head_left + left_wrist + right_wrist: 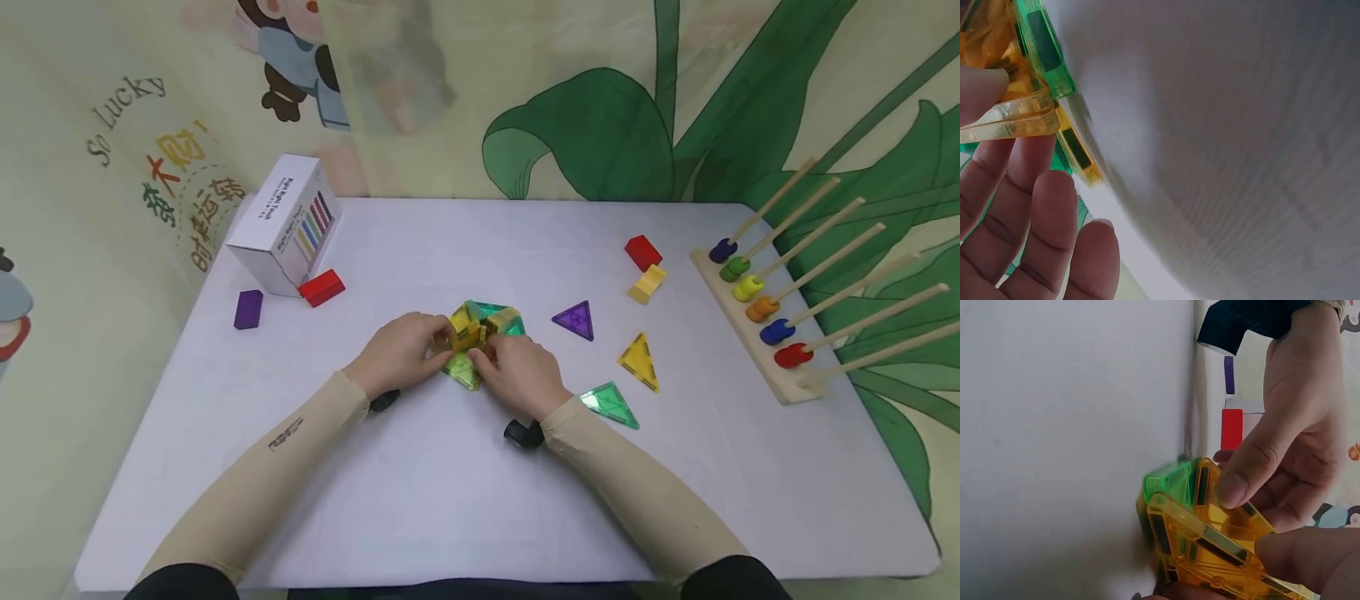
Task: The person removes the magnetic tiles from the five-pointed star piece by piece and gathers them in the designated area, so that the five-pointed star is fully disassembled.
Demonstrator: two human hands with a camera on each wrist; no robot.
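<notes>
1. The tile cluster [467, 327], made of see-through yellow and green pieces, sits near the middle of the white surface [420, 500], between the two hands.
2. The left hand [405, 350] pinches a yellow part of it; the left wrist view shows what the head view hides: the thumb above two yellow edges lying together, with fingertips beneath.
3. The right hand [523, 373] also grips the cluster, its thumb on a yellow piece in the right wrist view. That view alone looks into the hollow between tilted yellow tiles, with a green one beside them.
4. Dark strips inside the tile edges show plainly in both wrist views.
5. Loose to the right lie a purple triangle [576, 321], a yellow triangle [640, 363] and, near the right forearm, a green triangle [611, 406].
6. Farther out, only the head view shows a red block [643, 252] touching a yellow block [647, 284], and a wooden peg rack [750, 325] with coloured beads.
7. At far left stand a white box [281, 225], a second red block [322, 288] against its base, and a purple block [248, 309].
</notes>
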